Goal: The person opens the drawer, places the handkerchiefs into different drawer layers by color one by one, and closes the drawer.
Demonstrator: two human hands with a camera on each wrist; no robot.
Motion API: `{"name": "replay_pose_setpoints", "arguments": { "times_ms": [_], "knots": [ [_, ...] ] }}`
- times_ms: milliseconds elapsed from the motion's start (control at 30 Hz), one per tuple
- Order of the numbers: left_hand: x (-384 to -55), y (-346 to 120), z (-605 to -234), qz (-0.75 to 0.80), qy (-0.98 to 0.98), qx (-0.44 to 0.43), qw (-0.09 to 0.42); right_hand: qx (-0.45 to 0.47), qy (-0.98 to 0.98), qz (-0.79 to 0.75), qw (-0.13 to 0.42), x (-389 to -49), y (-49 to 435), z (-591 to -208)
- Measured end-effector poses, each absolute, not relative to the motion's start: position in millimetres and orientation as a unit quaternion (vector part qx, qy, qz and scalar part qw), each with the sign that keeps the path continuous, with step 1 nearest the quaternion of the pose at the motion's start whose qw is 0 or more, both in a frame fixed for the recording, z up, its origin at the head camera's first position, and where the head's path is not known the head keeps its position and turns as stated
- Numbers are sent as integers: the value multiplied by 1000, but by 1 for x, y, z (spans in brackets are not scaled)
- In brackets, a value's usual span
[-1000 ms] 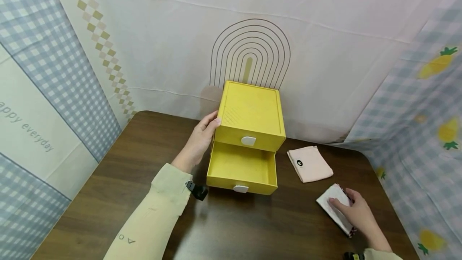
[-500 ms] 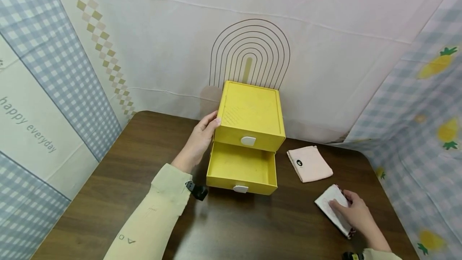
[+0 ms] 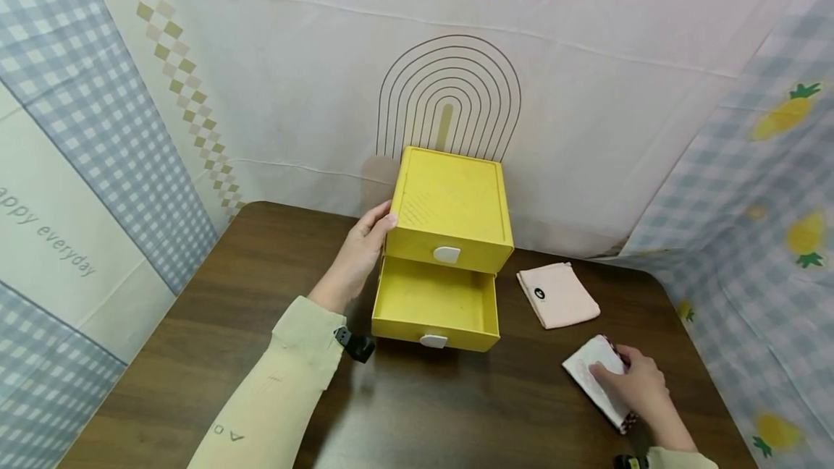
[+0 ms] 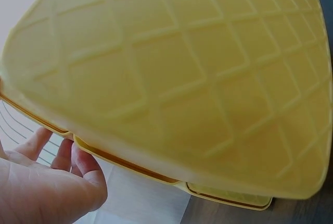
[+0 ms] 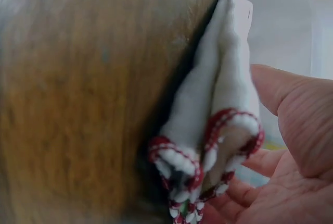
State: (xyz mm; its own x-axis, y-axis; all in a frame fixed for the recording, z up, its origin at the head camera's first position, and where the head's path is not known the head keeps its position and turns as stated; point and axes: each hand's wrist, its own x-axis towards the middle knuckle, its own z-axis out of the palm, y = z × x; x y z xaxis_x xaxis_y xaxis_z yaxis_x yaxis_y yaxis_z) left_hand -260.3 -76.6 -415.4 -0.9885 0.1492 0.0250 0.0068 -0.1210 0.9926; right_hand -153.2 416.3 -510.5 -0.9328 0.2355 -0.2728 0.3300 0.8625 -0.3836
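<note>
A yellow two-drawer cabinet (image 3: pixel 456 190) stands at the back of the table, its lower drawer (image 3: pixel 438 299) pulled out with a bare floor. My left hand (image 3: pixel 357 255) rests against the cabinet's left side, thumb at the top edge. In the left wrist view the fingertips meet the rim of the yellow side panel (image 4: pixel 182 62). My right hand (image 3: pixel 641 386) holds a folded white towel (image 3: pixel 594 375), thumb on its upper face and fingers at its far edge. Red-and-white stitching trims the towel's folds (image 5: pixel 234 114), close over the table.
A folded pale pink towel (image 3: pixel 560 297) with a round black mark lies right of the cabinet, beyond the white one. The dark wooden table (image 3: pixel 260 266) meets a printed cloth backdrop (image 3: pixel 313 93) behind and at both sides.
The right hand and the white towel have shifted slightly to the left. The left hand, cabinet, lower drawer and pink towel stay as they were.
</note>
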Motion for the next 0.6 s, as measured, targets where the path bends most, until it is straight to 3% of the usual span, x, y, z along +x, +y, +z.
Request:
{"name": "replay_pose_setpoints", "arguments": {
  "times_ms": [400, 600],
  "knots": [
    [-260, -77, -416, 746, 661, 64, 55, 167, 958, -198, 122, -152, 419, -515],
    [-244, -77, -392, 740, 667, 63, 63, 190, 950, -203, 144, -152, 418, -514]
  ]
}}
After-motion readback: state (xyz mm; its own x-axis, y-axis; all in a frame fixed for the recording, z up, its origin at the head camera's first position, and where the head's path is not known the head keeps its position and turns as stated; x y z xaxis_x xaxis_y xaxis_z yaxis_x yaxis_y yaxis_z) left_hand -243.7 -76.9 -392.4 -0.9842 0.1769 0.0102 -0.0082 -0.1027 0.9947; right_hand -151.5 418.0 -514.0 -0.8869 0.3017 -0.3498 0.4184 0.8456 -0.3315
